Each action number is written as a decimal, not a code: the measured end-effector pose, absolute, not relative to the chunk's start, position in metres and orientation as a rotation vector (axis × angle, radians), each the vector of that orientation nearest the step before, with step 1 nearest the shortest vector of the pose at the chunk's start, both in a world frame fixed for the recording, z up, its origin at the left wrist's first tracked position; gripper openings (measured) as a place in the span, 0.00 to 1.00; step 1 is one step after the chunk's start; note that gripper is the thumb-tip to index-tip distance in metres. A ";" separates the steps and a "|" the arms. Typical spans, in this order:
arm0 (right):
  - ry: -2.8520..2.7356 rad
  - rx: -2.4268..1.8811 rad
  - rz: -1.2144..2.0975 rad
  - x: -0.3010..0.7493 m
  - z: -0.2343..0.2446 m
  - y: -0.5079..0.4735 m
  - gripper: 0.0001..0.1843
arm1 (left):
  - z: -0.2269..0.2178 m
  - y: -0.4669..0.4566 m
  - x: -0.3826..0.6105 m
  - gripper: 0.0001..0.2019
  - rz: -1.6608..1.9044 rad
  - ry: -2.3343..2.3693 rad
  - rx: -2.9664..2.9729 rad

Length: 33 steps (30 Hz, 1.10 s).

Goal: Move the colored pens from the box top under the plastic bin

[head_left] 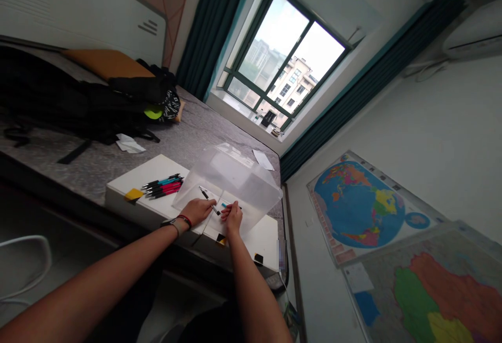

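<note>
Reaching in at the near edge of a tilted translucent plastic box (243, 175), the left hand (195, 211) lay just beside a black pen (207, 198), its grip impossible to tell, while the right hand (232, 216) pinched a teal pen (224, 205). Both hands were over a white box (259, 241). Left of them lay a bundle of black, teal and pink pens (162, 186), near a yellow note (134, 194). A black backpack (78, 102) sat far left on the grey bed (219, 128), below a window (282, 60); a world map (361, 207) hung right.
</note>
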State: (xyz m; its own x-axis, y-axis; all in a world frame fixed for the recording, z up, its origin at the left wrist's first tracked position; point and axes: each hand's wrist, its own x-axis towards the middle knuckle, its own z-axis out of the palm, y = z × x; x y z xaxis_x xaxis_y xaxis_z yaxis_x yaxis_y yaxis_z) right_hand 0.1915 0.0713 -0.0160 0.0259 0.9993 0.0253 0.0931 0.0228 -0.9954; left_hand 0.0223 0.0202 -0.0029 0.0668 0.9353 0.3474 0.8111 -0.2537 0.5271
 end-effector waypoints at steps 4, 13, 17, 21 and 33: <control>-1.299 -1.320 1.238 0.188 0.006 0.080 0.29 | -0.002 0.019 0.026 0.11 0.873 1.806 2.232; -2.191 -1.403 0.638 0.170 0.124 0.147 0.09 | -0.009 0.022 0.028 0.11 0.844 1.825 2.136; -2.413 -1.555 0.408 0.182 0.110 0.157 0.13 | -0.008 0.022 0.028 0.11 0.875 1.819 2.117; -2.438 -1.590 0.407 0.194 0.080 0.146 0.18 | -0.006 0.020 0.028 0.11 0.822 1.851 2.158; -2.813 -1.047 0.221 0.090 0.068 0.140 0.05 | 0.005 0.020 0.026 0.15 0.675 1.836 2.206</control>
